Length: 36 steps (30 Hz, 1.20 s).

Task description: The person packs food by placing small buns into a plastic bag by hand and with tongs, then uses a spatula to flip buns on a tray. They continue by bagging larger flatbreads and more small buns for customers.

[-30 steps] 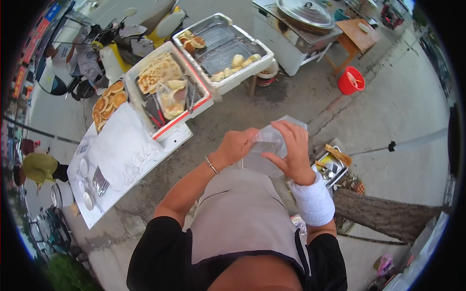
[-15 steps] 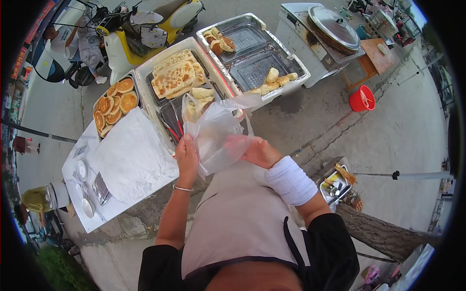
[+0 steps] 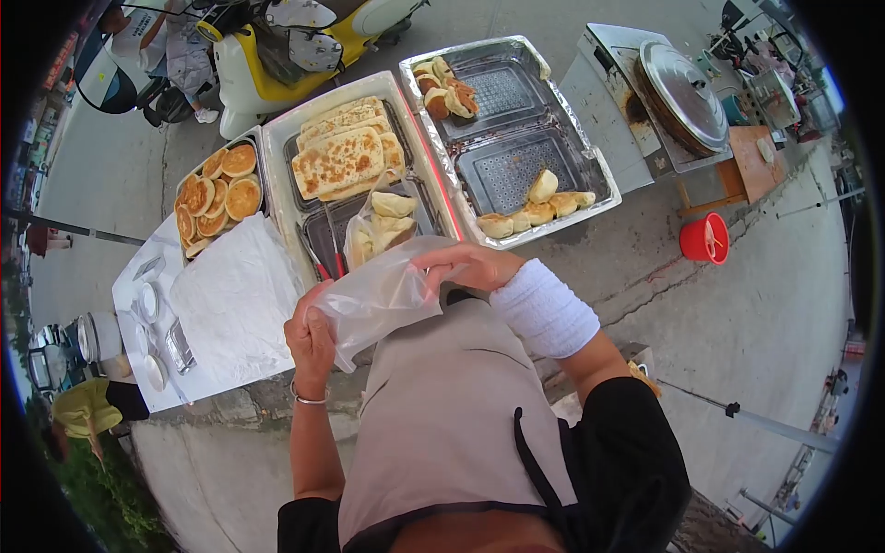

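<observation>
A clear plastic bag (image 3: 373, 300) hangs between my two hands. My left hand (image 3: 312, 339) pinches its lower left edge. The fingers of my right hand (image 3: 470, 267) are at the bag's upper right side, partly behind or inside the film. Just beyond is another clear bag with filled buns (image 3: 392, 207), lying in the middle tray (image 3: 277, 166). Red-handled tongs (image 3: 332, 253) lie beside it. Flat browned breads (image 3: 339, 161) are stacked farther back in that tray. Round browned cakes (image 3: 240, 196) fill a smaller tray on the left.
A foil-edged tray (image 3: 604, 170) at the right holds several buns (image 3: 539, 212). Beyond it are a stove with a lidded round pan (image 3: 682, 92) and a red bucket (image 3: 704, 239). White sheeting (image 3: 240, 295) covers part of the left table. A yellow scooter (image 3: 244, 78) and people stand behind.
The view has shifted. My left hand has moved left and down with the bag, which is now stretched sideways between both hands. My right hand has moved up and slightly left, into or behind the film.
</observation>
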Each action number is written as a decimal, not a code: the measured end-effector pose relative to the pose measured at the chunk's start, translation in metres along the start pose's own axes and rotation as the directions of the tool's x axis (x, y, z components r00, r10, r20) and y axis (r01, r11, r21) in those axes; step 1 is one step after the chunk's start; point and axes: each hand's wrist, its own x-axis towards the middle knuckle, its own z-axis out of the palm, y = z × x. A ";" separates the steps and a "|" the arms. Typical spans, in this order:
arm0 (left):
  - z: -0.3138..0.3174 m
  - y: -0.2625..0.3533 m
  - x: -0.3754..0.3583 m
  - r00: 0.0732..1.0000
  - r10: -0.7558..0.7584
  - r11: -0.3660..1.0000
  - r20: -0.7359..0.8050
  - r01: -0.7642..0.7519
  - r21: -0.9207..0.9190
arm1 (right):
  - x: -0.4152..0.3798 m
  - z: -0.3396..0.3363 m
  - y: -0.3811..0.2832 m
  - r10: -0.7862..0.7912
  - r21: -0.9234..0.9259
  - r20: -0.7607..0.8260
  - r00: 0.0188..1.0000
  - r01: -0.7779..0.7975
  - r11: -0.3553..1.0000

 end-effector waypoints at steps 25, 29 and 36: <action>0.047 0.029 0.024 0.926 -0.267 0.953 -0.268 0.295 0.069 | 0.060 -0.017 -0.031 -0.093 0.025 -0.255 0.962 0.103 0.994; 0.066 0.039 0.028 0.913 -0.407 0.790 0.005 0.355 -0.501 | 0.084 0.023 -0.023 -0.323 -0.579 -0.185 0.928 0.162 0.799; 0.040 0.018 0.023 0.904 -0.426 0.694 0.012 0.336 -0.637 | 0.110 0.044 -0.022 -0.367 -0.798 0.020 0.930 0.237 0.554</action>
